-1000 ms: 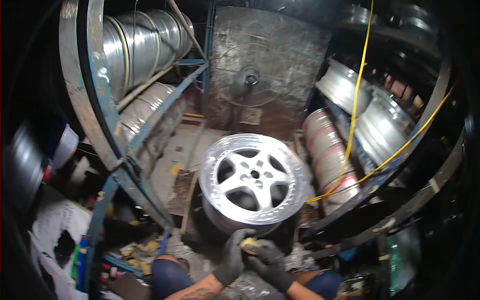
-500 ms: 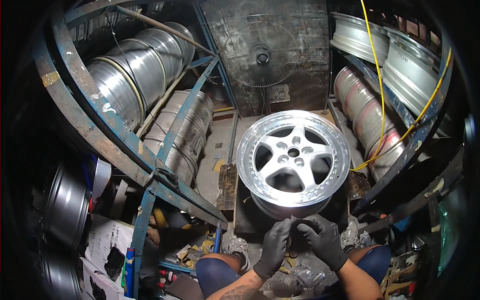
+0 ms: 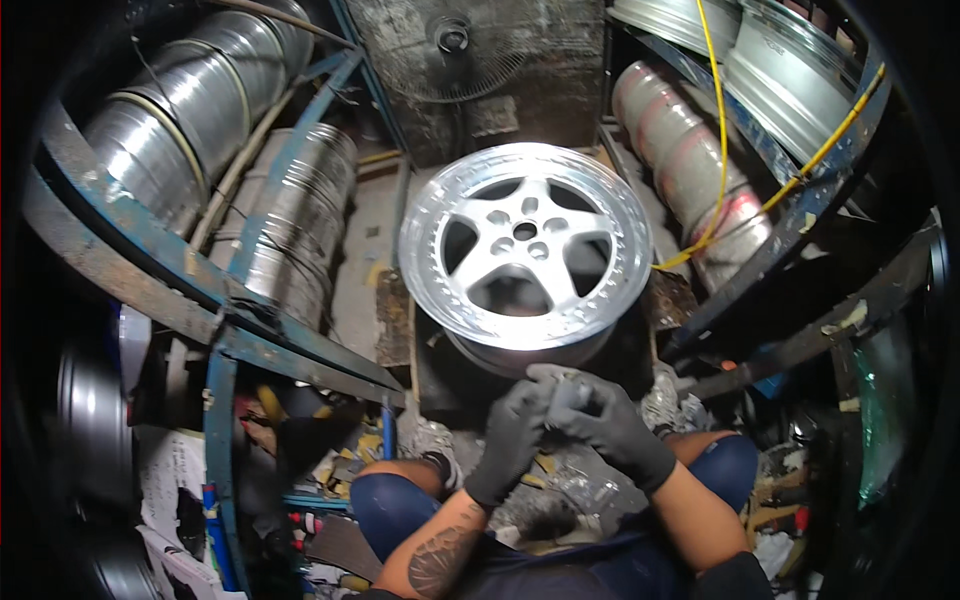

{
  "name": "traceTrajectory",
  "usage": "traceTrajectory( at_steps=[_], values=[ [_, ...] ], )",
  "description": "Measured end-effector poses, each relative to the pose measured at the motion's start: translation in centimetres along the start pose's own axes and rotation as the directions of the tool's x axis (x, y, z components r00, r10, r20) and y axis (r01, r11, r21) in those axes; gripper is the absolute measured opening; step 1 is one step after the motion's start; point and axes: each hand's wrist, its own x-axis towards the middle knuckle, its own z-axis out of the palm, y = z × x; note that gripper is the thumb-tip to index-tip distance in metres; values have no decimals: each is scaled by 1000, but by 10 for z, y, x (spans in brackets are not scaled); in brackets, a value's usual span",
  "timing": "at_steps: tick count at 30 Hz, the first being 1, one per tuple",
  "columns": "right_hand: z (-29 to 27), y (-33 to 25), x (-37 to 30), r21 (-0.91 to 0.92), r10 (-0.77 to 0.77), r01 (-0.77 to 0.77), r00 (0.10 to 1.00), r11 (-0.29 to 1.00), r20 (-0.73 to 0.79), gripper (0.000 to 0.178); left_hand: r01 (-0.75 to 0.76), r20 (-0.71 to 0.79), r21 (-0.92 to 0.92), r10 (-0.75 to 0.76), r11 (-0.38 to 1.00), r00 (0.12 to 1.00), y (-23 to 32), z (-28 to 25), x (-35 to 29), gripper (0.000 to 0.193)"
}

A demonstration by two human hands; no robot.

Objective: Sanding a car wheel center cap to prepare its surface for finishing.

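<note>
A silver alloy wheel (image 3: pixel 545 290) with several spokes and a bright polished lip lies face up on a dark stand (image 3: pixel 436 390) before me. My left hand (image 3: pixel 512 432) and my right hand (image 3: pixel 612 425), both in dark grey gloves, meet just in front of the wheel's near rim, apart from it. Between them is a small grey piece (image 3: pixel 571 394), perhaps folded sandpaper; its kind is not certain. My right thumb and fingers curl round it. The left fingers are closed at its other side, their tips partly hidden.
Racks of blue metal bars (image 3: pixel 300 355) flank me, holding stacked wheel barrels (image 3: pixel 170 110) on the left and reddish-marked ones (image 3: pixel 690 150) on the right. A yellow hose (image 3: pixel 722 150) hangs at the right. A fan (image 3: pixel 453 45) stands behind the wheel. Scraps (image 3: pixel 345 465) litter the floor.
My view has shifted, so the wheel and racks sit higher and further left. My hands have drawn closer together, and the right fingers have curled further round the small grey piece.
</note>
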Motion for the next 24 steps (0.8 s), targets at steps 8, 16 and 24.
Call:
traceTrajectory(
  at_steps=[8, 16, 24],
  values=[
    [-9, 6, -1, 124, 6, 19, 979, 992, -202, 29, 55, -116, -358, -103, 932, 988, 24, -3, 1, 29],
    [13, 9, 0, -694, -429, 299, 903, 654, -15, 35, 22, -103, -763, -156, 646, 982, 19, -3, 5, 33],
    [13, 5, 13, -836, -331, 338, 922, 431, 202, 30, 72, 7, -771, -105, 633, 994, 26, -9, 4, 27]
  ],
)
